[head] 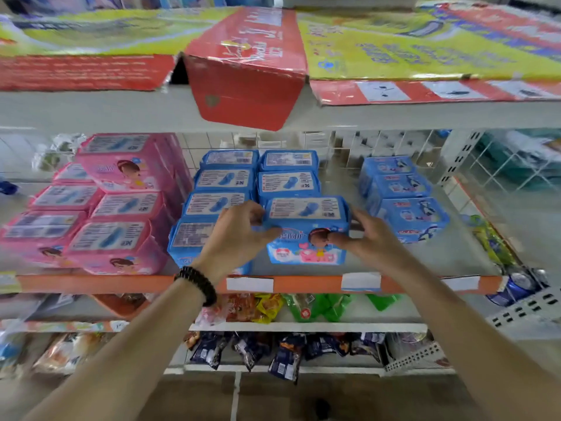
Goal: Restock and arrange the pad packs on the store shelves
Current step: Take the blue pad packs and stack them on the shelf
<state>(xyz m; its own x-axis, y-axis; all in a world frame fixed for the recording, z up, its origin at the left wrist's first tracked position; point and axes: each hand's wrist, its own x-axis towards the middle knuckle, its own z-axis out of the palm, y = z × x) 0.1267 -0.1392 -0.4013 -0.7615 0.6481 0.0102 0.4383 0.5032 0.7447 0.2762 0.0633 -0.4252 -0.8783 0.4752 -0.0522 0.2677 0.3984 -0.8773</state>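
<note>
Both arms reach up and forward to the shelf (121,283). The left hand (235,235) and right hand (368,235) pinch the two ends of a blue pack (306,229), thumbs on its front, fingers curled over the top. It stands at the front of the blue stacks (258,177), beside the pink packs (121,208)

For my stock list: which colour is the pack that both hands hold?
Blue pack, with pink artwork on its front; head view shows it.

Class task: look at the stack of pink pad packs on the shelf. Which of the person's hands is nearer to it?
Left. The left hand holds the blue pad pack at its left end, on the side toward the pink pad packs. The right hand holds its right end, farther away.
</note>
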